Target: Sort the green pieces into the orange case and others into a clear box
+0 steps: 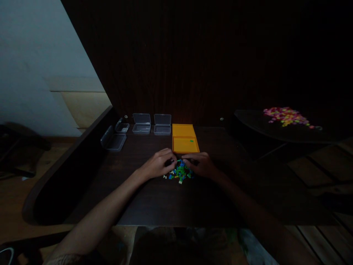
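A small heap of tiny plastic building bricks, mostly green and blue with some yellow and white, lies on the dark table. My left hand is at the heap's left side, thumb and fingers pinched on a small green brick. From the right, my right hand reaches over the heap, its fingers drawn together close to the left fingertips. Whatever it may grip is too small and dark to make out. Just behind both hands stands an open yellow box, with one green brick inside.
Several clear plastic cases stand with lids up at the back left, among them one case beside the yellow box and another near the raised side panel. Colourful small pieces lie on a dark surface at right.
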Available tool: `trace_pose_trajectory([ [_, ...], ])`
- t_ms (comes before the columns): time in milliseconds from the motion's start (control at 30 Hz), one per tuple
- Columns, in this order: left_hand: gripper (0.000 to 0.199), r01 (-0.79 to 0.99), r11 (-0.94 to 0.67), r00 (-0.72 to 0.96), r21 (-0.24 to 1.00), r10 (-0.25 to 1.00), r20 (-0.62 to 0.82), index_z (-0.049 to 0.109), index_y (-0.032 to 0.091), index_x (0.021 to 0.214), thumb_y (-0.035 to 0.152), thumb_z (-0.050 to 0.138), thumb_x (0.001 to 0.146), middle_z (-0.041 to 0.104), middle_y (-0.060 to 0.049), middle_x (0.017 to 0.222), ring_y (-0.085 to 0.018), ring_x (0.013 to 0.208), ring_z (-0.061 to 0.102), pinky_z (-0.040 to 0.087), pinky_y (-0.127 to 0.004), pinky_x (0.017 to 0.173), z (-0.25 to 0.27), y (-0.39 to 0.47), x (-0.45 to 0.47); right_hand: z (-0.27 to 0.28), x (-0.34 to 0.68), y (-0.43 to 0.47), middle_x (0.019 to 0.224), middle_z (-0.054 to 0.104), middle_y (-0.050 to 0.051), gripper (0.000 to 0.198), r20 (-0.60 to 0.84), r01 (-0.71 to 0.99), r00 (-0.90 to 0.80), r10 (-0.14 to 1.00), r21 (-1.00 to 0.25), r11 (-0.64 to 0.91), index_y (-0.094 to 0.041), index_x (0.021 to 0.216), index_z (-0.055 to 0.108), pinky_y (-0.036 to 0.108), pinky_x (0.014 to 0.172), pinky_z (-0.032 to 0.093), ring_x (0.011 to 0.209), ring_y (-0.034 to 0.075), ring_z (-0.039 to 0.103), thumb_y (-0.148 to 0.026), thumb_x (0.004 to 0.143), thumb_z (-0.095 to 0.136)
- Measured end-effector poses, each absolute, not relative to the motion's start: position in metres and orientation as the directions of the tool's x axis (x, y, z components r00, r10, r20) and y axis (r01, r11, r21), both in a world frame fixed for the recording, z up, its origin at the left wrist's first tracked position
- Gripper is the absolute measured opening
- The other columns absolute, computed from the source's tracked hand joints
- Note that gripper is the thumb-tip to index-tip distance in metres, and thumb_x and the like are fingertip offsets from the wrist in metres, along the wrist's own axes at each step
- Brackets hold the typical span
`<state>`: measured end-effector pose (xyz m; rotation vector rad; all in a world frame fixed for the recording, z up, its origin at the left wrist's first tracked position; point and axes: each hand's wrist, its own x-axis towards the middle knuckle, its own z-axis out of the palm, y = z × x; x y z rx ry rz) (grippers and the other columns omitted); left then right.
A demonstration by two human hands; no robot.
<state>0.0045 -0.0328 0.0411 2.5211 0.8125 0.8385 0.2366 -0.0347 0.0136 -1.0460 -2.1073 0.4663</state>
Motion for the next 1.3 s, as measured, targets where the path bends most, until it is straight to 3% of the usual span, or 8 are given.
trace_pose_trajectory([
  [600,0.01,0.389,-0.773,0.656,0.501,0.614,0.439,0.062,0.017,0.087,0.022,0.054,0.092,0.062,-0.005,0.083,-0.016,0.081,0.059,0.047,-0.027,0.074,0.036,-0.032,0.007,0.003,0.227,-0.036,0.066,0.071,0.001,0.022,0.506,0.541,-0.428,0.748,-0.52,0.661,-0.023,0.091,0.075,0.023,0.057,0.045,0.052,0.012,0.058,-0.034,0.088,0.056],
  [867,0.009,0.382,-0.79,0.65,0.48,0.599,0.467,0.06,0.017,0.088,0.022,0.054,0.092,0.062,-0.005,0.083,-0.016,0.08,0.059,0.048,-0.027,0.073,0.036,-0.033,0.008,0.004,0.226,-0.037,0.055,0.061,-0.003,0.019,0.488,0.543,-0.452,0.746,-0.513,0.665,-0.021,0.087,0.073,0.02,0.056,0.041,0.049,0.009,0.053,-0.031,0.088,0.056],
  [1033,0.009,0.468,-0.769,0.601,0.436,0.639,0.481,0.059,0.016,0.094,0.022,0.056,0.088,0.061,-0.004,0.082,-0.017,0.078,0.059,0.049,-0.029,0.072,0.034,-0.026,-0.002,0.003,0.237,-0.021,0.048,0.05,-0.005,0.018,0.58,0.544,-0.174,0.796,-0.617,0.569,-0.018,0.075,0.071,0.021,0.052,0.038,0.044,0.008,0.045,-0.03,0.083,0.06],
  [1167,0.01,0.538,-0.742,0.602,0.4,0.67,0.433,0.058,0.017,0.092,0.019,0.056,0.083,0.062,-0.005,0.086,-0.018,0.08,0.059,0.049,-0.03,0.073,0.028,-0.017,-0.012,-0.003,0.256,0.003,0.047,0.042,-0.005,0.024,0.513,0.483,0.095,0.853,-0.773,0.411,-0.017,0.072,0.069,0.023,0.045,0.03,0.044,0.009,0.037,-0.037,0.08,0.06],
  [1300,0.011,0.571,-0.729,0.627,0.377,0.684,0.372,0.059,0.017,0.093,0.019,0.056,0.082,0.06,-0.004,0.082,-0.018,0.077,0.058,0.048,-0.03,0.072,0.022,-0.011,-0.016,-0.01,0.27,0.02,0.053,0.047,-0.003,0.025,0.451,0.472,0.136,0.882,-0.812,0.342,-0.016,0.073,0.071,0.024,0.049,0.032,0.051,0.011,0.04,-0.039,0.077,0.061],
])
